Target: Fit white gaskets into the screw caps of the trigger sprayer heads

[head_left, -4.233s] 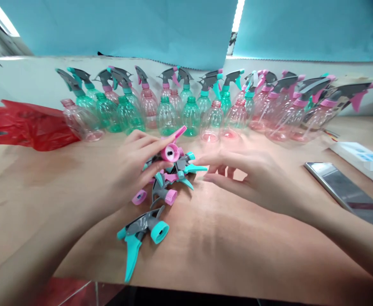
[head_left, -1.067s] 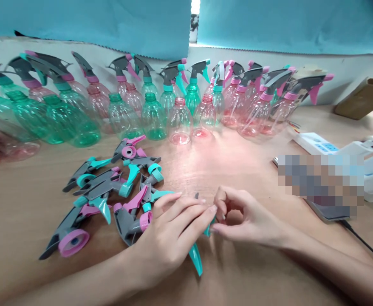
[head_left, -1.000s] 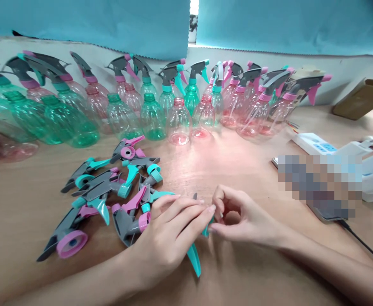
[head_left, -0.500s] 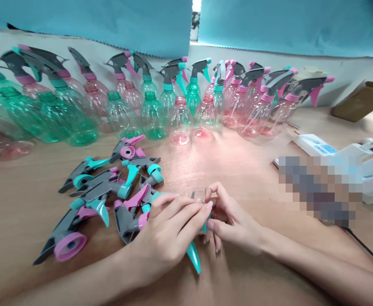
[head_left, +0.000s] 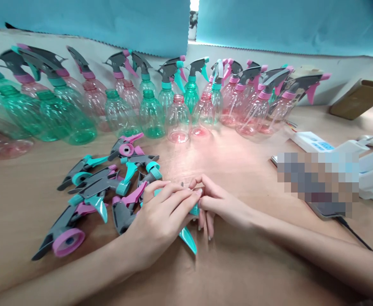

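My left hand (head_left: 167,210) is wrapped over a spray trigger head (head_left: 188,241), and its curved teal lever sticks out below the fingers, pointing down and right. Most of that head's body is hidden under the palm. From the right, my right hand (head_left: 216,202) pinches the teal end of the same head with thumb and fingers, fingertips touching those of the left. Beside my left hand lies a loose pile of grey trigger heads (head_left: 102,182) with teal or pink levers and collars.
Open-necked green bottles (head_left: 153,117) and pink bottles (head_left: 178,121) stand along the back, with bottles wearing trigger heads (head_left: 248,91) behind and beside them. At right lie a phone (head_left: 328,210) with a cable, a white power strip (head_left: 312,141) and a brown box (head_left: 358,100).
Both hands have shifted slightly up and left in the picture with the trigger head between them. The whole view has also drifted a little. The pile and bottles stay as they were.
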A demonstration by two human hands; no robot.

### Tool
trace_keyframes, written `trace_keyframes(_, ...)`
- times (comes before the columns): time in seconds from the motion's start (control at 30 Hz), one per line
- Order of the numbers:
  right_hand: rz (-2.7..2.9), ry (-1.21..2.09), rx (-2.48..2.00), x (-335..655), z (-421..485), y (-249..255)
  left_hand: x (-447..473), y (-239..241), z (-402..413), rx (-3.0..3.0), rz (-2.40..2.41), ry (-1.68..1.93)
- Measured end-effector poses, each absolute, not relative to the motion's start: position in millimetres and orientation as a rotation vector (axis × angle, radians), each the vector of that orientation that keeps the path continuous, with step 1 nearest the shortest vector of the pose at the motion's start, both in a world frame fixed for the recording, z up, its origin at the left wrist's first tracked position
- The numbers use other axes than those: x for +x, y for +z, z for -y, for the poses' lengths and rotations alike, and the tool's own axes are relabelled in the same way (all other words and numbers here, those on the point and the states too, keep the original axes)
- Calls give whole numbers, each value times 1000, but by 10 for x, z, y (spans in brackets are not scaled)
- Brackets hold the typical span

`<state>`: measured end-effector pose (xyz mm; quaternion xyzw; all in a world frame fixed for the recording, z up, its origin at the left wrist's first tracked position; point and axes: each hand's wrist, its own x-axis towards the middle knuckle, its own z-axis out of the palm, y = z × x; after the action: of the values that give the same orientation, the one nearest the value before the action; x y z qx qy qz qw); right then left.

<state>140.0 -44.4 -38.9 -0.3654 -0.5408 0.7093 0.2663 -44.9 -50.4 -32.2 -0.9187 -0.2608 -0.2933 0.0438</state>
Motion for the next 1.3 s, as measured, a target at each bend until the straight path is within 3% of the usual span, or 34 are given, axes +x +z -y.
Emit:
trace_keyframes(0.33,1552,2058,-1024,1411,249,-251,-445,-231,436,-2850,879,-804)
trace_keyframes(0.6,1532,1874,-980,1358,334,-366,-463,-240,439,-2860,965,-827)
trace_keyframes(1.03,1421,1942,-797,1520,365,-455,-478,-253,429,-2944,1018,-819)
trace_keyframes(1.3,1363,1908,-883,1693,327,-439,-468,-224,618,-3158,1053,-1190)
